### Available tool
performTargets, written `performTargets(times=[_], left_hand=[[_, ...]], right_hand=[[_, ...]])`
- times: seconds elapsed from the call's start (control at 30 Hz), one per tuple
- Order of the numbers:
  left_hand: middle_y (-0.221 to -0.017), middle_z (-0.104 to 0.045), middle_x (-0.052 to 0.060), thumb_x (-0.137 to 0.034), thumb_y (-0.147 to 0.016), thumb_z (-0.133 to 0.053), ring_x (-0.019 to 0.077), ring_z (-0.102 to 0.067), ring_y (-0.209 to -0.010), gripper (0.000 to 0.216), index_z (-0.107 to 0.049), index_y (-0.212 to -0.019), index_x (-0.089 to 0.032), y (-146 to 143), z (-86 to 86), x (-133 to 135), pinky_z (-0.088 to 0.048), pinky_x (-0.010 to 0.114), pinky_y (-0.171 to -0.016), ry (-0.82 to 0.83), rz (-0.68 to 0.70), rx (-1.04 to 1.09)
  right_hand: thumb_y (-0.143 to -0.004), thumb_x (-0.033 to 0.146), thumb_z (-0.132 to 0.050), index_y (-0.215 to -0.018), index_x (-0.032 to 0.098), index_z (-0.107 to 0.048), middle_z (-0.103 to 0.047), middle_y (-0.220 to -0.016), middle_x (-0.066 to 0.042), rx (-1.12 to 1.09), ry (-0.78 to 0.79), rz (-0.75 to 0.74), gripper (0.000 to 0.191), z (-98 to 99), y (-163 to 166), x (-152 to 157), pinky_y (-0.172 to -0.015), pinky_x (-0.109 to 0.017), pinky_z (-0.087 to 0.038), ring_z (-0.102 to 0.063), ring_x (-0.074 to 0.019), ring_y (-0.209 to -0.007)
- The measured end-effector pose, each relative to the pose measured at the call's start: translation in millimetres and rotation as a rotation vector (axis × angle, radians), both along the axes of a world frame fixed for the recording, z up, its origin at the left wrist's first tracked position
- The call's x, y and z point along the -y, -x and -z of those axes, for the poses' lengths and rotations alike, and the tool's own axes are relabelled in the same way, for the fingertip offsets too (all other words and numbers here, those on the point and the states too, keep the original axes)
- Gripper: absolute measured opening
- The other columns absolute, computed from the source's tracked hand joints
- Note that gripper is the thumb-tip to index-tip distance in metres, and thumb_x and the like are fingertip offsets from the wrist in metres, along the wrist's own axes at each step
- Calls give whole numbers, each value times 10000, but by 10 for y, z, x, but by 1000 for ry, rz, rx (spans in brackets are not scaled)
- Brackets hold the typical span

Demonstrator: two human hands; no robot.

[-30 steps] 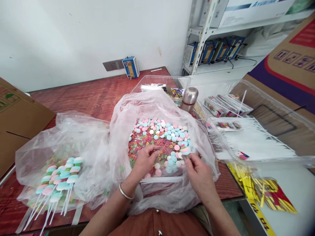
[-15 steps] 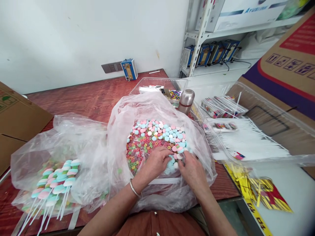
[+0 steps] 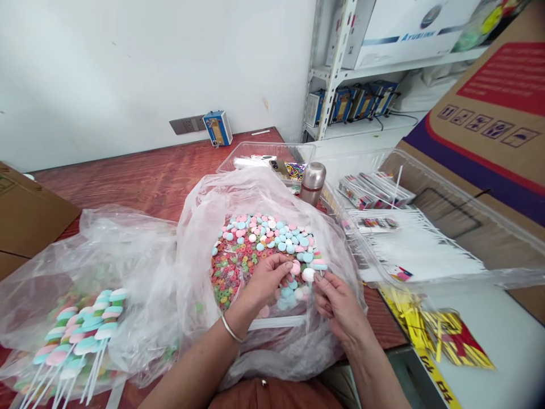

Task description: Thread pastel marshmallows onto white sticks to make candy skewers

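Red-brown counter (image 3: 123, 170) against a pale wall (image 3: 106, 74), both hands over loose discs (image 3: 282, 246) in a plastic bag (image 3: 193, 238).
Small and striped green, pink and blue, the candy stack (image 3: 319, 265) is above the bag's right side, pinched at its lower end by the thumb and forefinger of the right hand (image 3: 319, 278); whether a stick runs through it, I cannot tell. A white disc (image 3: 308, 275) is just beside those fingertips. The left hand (image 3: 266, 279) has its fingers curled near a pink disc (image 3: 295, 267); I cannot tell if it grips one. The stack looks light, soft and easily dented, perhaps slightly tacky; a gentle hold at its lower end should suit, as hard squeezing could crush it.
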State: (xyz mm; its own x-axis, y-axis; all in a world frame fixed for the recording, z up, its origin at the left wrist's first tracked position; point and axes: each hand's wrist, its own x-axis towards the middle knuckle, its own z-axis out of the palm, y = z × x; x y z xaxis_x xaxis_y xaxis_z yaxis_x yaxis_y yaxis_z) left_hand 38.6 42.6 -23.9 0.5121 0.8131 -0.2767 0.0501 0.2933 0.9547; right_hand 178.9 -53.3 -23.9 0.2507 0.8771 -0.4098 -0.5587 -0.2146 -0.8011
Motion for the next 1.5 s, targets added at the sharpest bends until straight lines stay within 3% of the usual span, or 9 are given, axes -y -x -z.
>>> performTargets(times=[0.13,0.3,0.53,0.73,0.83,1.0,1.2,1.37,1.5], left_hand=[[-732,-686,11,-395,-701,-816,96,-595,-563,332,-674,-877,-152,80,-86,48,-461,206,-542,301,19,223],[-854,-726,43,-343,-639,-877,127,-666,-705,350,-694,-854,-136,139,-176,116,-534,251,-700,265,100,249],[-820,-710,36,-267,-715,-827,146,-657,-770,246,-666,-868,-160,184,-242,156,-514,255,-731,-18,161,198],[-929,-688,58,-245,-839,-706,156,-626,-810,271,-697,-1099,-170,259,-279,116,-499,270,-748,-465,226,-22],[-956,-681,61,-260,-859,-687,161,-617,-822,308,-698,-1158,-187,287,-305,76,-494,291,-763,-562,280,-65],[-1058,-666,87,-307,-812,-738,193,-628,-955,211,-719,-976,-175,289,-302,80,-510,296,-806,-458,279,7],[-783,-691,31,-410,-714,-795,147,-660,-712,362,-603,-890,-158,250,-209,77,-538,254,-636,-20,-60,100],[-737,-684,9,-426,-664,-822,121,-640,-615,455,-608,-955,-149,245,-220,53,-530,235,-579,42,-199,116],[-777,-692,15,-410,-689,-815,109,-638,-629,445,-633,-995,-142,264,-221,83,-536,232,-609,52,-146,151]], right_hand=[[-662,409,-847,-758,186,-549,-402,-569,115,-192,-34,16,385,-59,57,-40,-355,-128,-119,-193,3,-400],[-659,392,-855,-769,186,-525,-422,-557,120,-315,-3,-2,404,-55,116,-37,-350,-124,-115,-190,8,-393],[-674,435,-799,-777,192,-505,-428,-551,123,-275,66,-89,395,-52,140,-1,-359,-128,-108,-210,9,-384],[-682,447,-781,-809,191,-517,-419,-546,121,-266,100,-173,389,-37,158,-7,-374,-140,-79,-204,7,-384],[-652,459,-791,-811,198,-515,-414,-542,122,-256,86,-181,412,-7,178,-7,-381,-147,-84,-197,5,-388],[-635,492,-813,-767,194,-509,-413,-542,116,-205,75,-188,446,-6,219,-36,-381,-158,-71,-188,4,-391],[-775,638,-658,-795,189,-534,-352,-539,114,162,11,-119,466,-104,289,58,-374,-164,-150,-248,-20,-398],[-889,645,-482,-810,209,-519,-331,-441,122,364,-21,-366,445,-166,386,220,-343,-199,-220,-262,-57,-331],[-902,592,-467,-833,202,-540,-309,-434,132,361,56,-350,402,-181,444,212,-332,-192,-180,-180,-47,-325]])
